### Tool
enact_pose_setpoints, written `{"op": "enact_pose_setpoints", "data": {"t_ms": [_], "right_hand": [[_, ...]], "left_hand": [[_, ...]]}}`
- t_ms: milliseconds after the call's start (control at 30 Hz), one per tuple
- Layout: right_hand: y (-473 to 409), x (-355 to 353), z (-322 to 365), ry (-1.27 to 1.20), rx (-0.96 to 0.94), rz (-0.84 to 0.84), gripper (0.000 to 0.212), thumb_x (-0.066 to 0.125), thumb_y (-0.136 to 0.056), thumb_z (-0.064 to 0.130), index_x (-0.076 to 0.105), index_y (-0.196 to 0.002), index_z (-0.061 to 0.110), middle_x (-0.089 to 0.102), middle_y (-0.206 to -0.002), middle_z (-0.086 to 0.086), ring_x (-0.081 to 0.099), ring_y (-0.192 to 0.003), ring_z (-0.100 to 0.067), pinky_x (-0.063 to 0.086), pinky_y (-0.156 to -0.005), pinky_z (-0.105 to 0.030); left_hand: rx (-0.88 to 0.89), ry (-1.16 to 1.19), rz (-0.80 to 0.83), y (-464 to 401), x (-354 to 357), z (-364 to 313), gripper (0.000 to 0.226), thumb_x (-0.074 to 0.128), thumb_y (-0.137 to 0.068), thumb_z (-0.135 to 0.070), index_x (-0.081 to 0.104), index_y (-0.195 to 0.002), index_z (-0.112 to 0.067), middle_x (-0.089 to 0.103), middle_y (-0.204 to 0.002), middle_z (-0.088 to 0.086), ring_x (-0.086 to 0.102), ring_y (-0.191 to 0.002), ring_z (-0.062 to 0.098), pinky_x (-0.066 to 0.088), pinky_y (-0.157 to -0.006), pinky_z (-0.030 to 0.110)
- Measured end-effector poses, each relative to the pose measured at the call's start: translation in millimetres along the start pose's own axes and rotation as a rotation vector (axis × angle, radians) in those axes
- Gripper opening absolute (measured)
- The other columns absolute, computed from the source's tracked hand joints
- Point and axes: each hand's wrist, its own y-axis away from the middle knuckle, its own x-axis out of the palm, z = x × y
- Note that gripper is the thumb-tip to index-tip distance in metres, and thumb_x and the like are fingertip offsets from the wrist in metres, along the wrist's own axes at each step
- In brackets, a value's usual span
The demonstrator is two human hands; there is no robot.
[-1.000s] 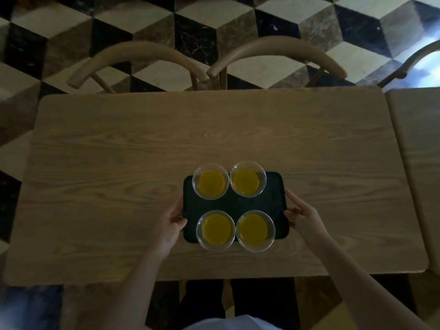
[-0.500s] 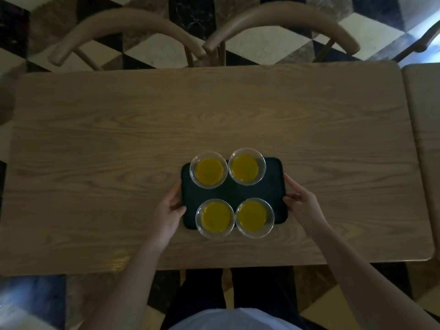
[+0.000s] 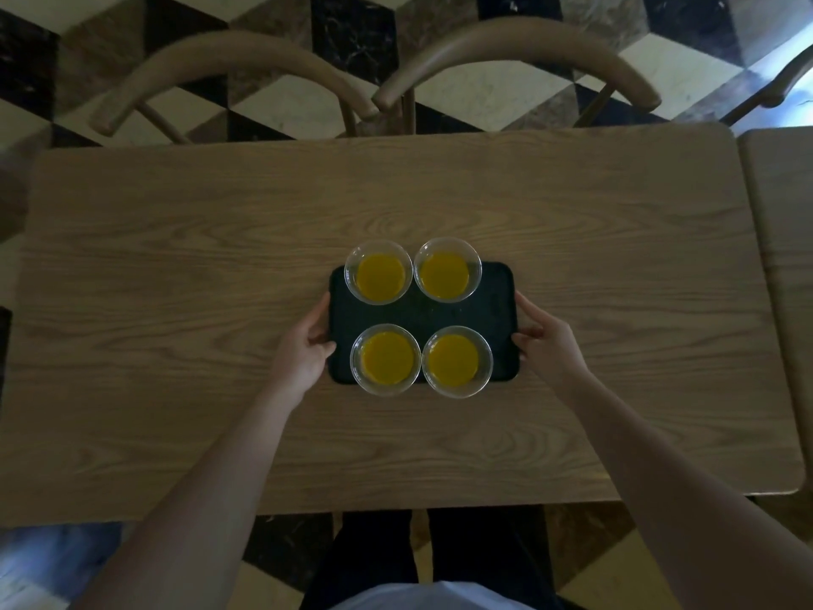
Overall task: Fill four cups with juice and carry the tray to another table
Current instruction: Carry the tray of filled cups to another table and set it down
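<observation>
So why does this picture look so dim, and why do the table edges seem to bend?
Head view: the room is dimly lit, so the dark tray almost loses its detail while the juice in the four cups stands out bright; daylight glares off the floor at the upper right; the wide-angle lens bows the table edges; the chair backs look slightly smeared.

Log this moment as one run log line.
left hand grips tray | right hand grips tray | four cups full | on table

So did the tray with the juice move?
Yes. The tray is now farther from the near edge of the table, closer to the chairs.
</observation>
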Motion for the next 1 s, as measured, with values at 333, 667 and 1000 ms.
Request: {"op": "enact_pose_setpoints", "data": {"t_ms": [333,667,1000], "right_hand": [[1.0,3.6,2.8,0.056,-0.009,-0.049,0.072,0.053,-0.094,-0.011,0.04,-0.153,0.029,0.073,-0.09,0.012,0.067,-0.083,0.005,0.05,-0.062,-0.007],[14.0,10.2,3.8,0.211,0.003,-0.162,0.052,0.053,-0.096,-0.001,0.057,-0.142,0.024,0.072,-0.107,0.001,0.067,-0.11,-0.021,0.048,-0.082,-0.024],[77.6,42.7,-31.7,0.437,-0.025,-0.196,0.052,0.042,-0.089,0.007,0.054,-0.139,0.02,0.063,-0.123,-0.008,0.056,-0.12,-0.029,0.047,-0.095,-0.039]], "left_hand": [[0.048,-0.118,-0.036,-1.8,1.5,6.5,0.079,0.058,-0.095,0.003,0.032,-0.154,-0.042,0.046,-0.155,-0.001,0.051,-0.137,0.023,0.045,-0.111,0.048],[0.102,-0.194,-0.315,25.2,19.5,7.5,0.045,0.064,-0.096,-0.012,0.058,-0.14,-0.013,0.072,-0.121,0.013,0.068,-0.104,0.024,0.049,-0.086,0.027],[0.046,-0.252,-0.297,76.6,39.6,50.6,0.051,0.052,-0.101,-0.025,0.041,-0.151,-0.016,0.056,-0.142,0.011,0.058,-0.125,0.028,0.051,-0.102,0.043]]}}
